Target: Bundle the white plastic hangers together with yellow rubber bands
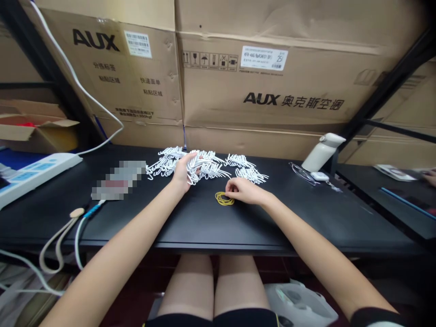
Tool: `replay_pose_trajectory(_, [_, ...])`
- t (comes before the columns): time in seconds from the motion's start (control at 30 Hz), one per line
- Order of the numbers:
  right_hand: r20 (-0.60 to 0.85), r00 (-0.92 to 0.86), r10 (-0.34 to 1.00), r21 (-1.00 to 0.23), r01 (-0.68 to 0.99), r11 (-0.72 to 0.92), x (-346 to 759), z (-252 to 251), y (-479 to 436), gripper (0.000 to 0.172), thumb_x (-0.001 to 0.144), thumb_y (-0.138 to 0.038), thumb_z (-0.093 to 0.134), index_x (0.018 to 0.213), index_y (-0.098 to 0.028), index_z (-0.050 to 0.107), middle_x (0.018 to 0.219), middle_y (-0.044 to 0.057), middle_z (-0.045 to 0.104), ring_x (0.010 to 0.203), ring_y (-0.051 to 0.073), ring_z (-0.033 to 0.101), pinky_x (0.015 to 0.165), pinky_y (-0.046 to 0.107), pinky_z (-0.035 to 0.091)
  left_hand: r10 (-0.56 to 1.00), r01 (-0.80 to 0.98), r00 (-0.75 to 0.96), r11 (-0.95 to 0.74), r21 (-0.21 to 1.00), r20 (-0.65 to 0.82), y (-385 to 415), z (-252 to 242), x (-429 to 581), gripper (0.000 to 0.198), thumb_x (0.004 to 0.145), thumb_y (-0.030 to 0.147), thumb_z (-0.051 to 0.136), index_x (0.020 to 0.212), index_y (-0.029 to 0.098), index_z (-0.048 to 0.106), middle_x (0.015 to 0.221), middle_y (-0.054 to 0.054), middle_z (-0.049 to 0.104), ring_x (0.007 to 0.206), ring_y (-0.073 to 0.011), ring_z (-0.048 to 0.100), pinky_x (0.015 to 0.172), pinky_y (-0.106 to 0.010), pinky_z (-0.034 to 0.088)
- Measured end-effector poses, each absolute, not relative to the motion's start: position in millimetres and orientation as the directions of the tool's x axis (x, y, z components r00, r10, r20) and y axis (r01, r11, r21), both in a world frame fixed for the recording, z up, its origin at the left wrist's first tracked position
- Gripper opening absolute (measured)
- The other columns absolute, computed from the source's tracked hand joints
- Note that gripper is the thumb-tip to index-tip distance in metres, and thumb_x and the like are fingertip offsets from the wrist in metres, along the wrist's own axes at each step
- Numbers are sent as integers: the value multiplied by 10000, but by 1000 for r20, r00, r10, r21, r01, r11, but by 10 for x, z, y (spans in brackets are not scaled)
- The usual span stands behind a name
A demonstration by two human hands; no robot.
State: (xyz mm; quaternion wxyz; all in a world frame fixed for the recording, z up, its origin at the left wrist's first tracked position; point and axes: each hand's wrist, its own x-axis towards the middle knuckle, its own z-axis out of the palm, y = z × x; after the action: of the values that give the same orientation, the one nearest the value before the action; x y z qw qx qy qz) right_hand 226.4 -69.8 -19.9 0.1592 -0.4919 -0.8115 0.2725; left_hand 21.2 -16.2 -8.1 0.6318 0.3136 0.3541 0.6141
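My left hand (181, 174) is closed around a bunch of thin white hooks (195, 176), raised slightly at the middle of the black table (190, 222). More white hooks lie in bundles behind and beside it, with one group (166, 160) to the left and another (251, 174) to the right. The fingertips of my right hand (247, 190) pinch at a small pile of yellow rubber bands (221, 199) lying on the table. How many bands are between those fingers is hidden.
Large cardboard boxes (218, 104) stand along the back. A white bottle (322, 152), glasses (301, 173) and a small white case (319, 176) sit at right. On the left are a blurred-out phone-like object (119, 179), a power strip (41, 172) and a white cable (80, 86).
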Motion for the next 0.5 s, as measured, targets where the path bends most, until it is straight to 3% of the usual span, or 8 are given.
replay_pose_trajectory(0.2, [9,-476,879,-595,705,387,2278,-217,-692,87,831,-222,561,783,-157,591,762,39,641,656,131,561,601,243,419,998,-549,-2,47,834,-58,-168,-78,210,90,687,201,638,718,121,612,700,-37,666,485,-88,558,368,-169,378])
replay_pose_trajectory(0.33, [-10,-466,885,-624,694,359,2268,-208,-690,109,796,-259,630,799,-155,597,763,36,647,666,137,571,610,245,425,999,-556,-1,40,830,-48,-160,-86,213,94,678,198,637,720,123,598,698,-35,661,483,-87,551,368,-169,364])
replay_pose_trajectory(0.5, [-11,-481,877,-574,721,388,2234,-203,-726,60,821,-191,575,771,-161,589,730,24,628,645,126,545,601,234,402,998,-548,-11,47,835,-63,-165,-85,211,110,679,202,648,738,124,598,718,-37,665,509,-95,579,384,-172,391])
